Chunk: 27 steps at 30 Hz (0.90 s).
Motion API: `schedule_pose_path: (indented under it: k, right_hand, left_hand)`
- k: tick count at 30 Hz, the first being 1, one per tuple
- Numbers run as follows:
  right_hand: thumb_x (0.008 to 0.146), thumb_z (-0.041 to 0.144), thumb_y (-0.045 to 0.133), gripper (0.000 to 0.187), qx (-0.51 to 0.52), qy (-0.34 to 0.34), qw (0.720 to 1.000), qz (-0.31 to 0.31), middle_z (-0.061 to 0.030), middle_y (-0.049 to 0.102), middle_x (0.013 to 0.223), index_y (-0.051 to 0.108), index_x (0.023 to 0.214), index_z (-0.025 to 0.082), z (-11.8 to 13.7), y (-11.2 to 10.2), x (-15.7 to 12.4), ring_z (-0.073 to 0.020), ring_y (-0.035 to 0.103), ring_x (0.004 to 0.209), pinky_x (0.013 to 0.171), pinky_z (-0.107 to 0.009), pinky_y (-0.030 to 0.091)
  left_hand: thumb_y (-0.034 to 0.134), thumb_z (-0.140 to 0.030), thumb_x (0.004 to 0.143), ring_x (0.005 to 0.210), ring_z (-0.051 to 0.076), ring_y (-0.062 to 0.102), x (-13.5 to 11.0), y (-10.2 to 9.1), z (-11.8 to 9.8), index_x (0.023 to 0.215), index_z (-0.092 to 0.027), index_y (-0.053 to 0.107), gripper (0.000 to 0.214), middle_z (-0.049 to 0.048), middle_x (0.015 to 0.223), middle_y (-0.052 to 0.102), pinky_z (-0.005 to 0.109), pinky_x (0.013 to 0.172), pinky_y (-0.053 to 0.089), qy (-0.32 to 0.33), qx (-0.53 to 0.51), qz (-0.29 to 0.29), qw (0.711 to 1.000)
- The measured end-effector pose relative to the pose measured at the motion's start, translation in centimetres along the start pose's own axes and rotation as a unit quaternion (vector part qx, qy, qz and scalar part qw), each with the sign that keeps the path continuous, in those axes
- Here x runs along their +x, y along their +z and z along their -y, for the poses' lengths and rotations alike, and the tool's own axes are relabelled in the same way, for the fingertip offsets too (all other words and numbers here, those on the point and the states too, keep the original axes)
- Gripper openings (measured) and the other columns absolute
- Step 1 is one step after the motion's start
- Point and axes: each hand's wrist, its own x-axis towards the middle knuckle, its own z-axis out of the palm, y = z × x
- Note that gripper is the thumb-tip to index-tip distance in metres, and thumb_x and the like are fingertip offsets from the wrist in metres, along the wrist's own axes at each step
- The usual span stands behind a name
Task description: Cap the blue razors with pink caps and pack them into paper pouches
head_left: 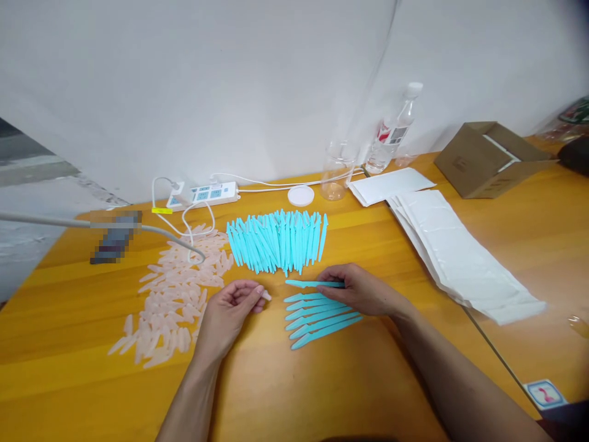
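Observation:
My left hand (pixel 237 306) is closed in a pinch on a small pale pink plastic cap (pixel 265 296), whose tip sticks out from the fingers. My right hand (pixel 352 288) grips the handle end of a turquoise eyebrow razor (pixel 306 284), its blade end toward the left. Just below that razor lies a row of several more turquoise razors (pixel 317 326), side by side, partly under my right hand. A heap of similar razors (pixel 276 242) sits farther back. Many loose pale pink caps (pixel 177 307) are spread to the left of my left hand.
Along the wall stand a white power strip (pixel 216 193) with cables, a round white lid (pixel 300 195), a clear jar (pixel 335 175) and a water bottle (pixel 391 135). White padded sleeves (pixel 460 245) and a cardboard box (pixel 488 159) are at right; a blurred dark object (pixel 117 236) lies at left.

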Motion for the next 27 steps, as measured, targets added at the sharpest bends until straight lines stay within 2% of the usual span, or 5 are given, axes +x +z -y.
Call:
schedule_pose_path:
  k: [5,9,12,20,27]
  right_hand:
    - [0.097,0.051,0.044,0.046,0.006,-0.004,1.0,0.026,0.0042,0.042,0.063,0.058,0.07,0.017,0.0,-0.1,0.1,-0.0096,0.034,0.058,0.052,-0.023,0.027]
    - [0.097,0.053,0.043,0.046,0.051,0.01,0.997,0.059,0.0042,0.041,0.065,0.062,0.078,0.017,0.1,0.0,0.1,-0.0097,0.033,0.058,0.051,-0.023,0.027]
    - [0.096,0.055,0.044,0.046,0.06,0.012,0.997,0.055,0.0041,0.042,0.064,0.062,0.077,0.017,0.2,0.0,0.1,-0.0098,0.034,0.058,0.051,-0.023,0.027]
    - [0.095,0.055,0.044,0.046,0.068,0.019,0.997,0.045,0.0041,0.039,0.064,0.055,0.071,0.018,0.4,0.0,0.2,-0.0095,0.033,0.058,0.05,-0.022,0.026]
    - [0.096,0.052,0.044,0.043,0.042,0.014,0.998,0.048,0.004,0.042,0.066,0.062,0.078,0.017,0.2,0.1,0.2,-0.01,0.036,0.06,0.052,-0.023,0.028]
  left_hand:
    - [0.082,-0.043,0.073,0.065,0.014,0.067,0.1,-0.2,0.2,0.089,-0.015,0.073,0.034,0.0042,0.073,0.075,0.024,0.065,0.056,0.004,0.001,-0.007,1.0]
    - [0.078,-0.045,0.078,0.077,0.015,0.07,-0.1,-0.1,0.4,0.104,-0.018,0.077,0.038,0.0071,0.093,0.079,0.027,0.079,0.058,0.007,0.024,0.005,1.0]
    - [0.077,-0.046,0.079,0.078,0.017,0.071,-0.2,0.2,0.4,0.108,-0.019,0.077,0.04,0.0086,0.098,0.079,0.029,0.079,0.058,0.005,0.04,0.033,0.999]
    - [0.07,-0.043,0.085,0.077,0.015,0.066,-0.6,0.7,-0.2,0.109,-0.022,0.077,0.033,0.0058,0.095,0.076,0.026,0.075,0.055,0.092,0.108,0.04,0.989]
    - [0.057,-0.044,0.094,0.068,0.013,0.058,-0.8,1.2,0.2,0.102,-0.018,0.076,0.034,0.0026,0.075,0.065,0.023,0.066,0.049,0.083,0.142,0.106,0.981]
